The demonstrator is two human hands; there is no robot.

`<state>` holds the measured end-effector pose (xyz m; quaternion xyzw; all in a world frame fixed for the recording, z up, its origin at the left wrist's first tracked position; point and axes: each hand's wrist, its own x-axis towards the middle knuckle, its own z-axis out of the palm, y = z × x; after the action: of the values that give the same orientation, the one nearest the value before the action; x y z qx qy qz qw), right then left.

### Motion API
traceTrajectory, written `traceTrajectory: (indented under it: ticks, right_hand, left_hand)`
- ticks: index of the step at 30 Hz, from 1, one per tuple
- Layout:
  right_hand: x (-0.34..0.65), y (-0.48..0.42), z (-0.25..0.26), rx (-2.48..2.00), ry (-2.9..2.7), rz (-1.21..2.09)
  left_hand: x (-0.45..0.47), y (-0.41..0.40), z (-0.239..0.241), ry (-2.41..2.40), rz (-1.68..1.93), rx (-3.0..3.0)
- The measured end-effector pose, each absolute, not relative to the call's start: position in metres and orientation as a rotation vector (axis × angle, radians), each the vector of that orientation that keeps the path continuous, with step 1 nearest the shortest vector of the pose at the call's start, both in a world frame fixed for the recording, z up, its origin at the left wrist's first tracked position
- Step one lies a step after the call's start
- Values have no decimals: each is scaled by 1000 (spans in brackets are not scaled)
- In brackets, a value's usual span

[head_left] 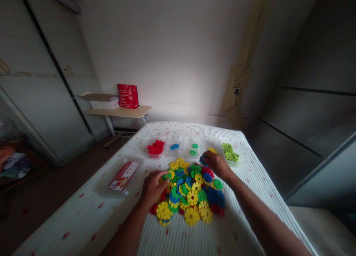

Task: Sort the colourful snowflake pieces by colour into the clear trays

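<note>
A mixed pile of notched plastic discs (192,198) in yellow, green, blue and red lies on the striped cloth in front of me. At the pile's left edge, my left hand (152,187) has its thumb and fingers closed about a green disc (167,176). My right hand (218,164) is over the pile's far right side, its fingers pinching a blue disc (203,160). Beyond the pile stands a row of clear tubs: one with red pieces (156,147), one with a blue disc (174,146), one with green discs (193,152), one with yellow (213,150), partly hidden by my right hand, and one with lime-green pieces (230,152).
To the left on the cloth is a clear plastic box (103,189) with a red and white label (124,175). A small desk (133,112) holding a white box (103,103) and a red bag (128,96) stands by the wall. Cabinets flank both sides.
</note>
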<state>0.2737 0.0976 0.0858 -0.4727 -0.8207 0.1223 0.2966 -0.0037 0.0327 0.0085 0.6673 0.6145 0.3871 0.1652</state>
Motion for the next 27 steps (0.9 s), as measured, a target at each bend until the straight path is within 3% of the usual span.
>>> traceTrajectory:
  ticks: [7,11,20,27]
  right_hand:
    - [183,163,100,-1238,-1944,623]
    - [168,173,95,-1234,-1922,634]
    - [225,122,69,-1242,-2203,304]
    - [287,91,44,-1277,-2156,274]
  left_hand:
    - [-6,33,6,1732,1138,1919]
    - [-5,32,7,1758,1157,1892]
    - [-4,31,7,1766,1116,1907]
    - [-1,30,11,1765,1110,1837]
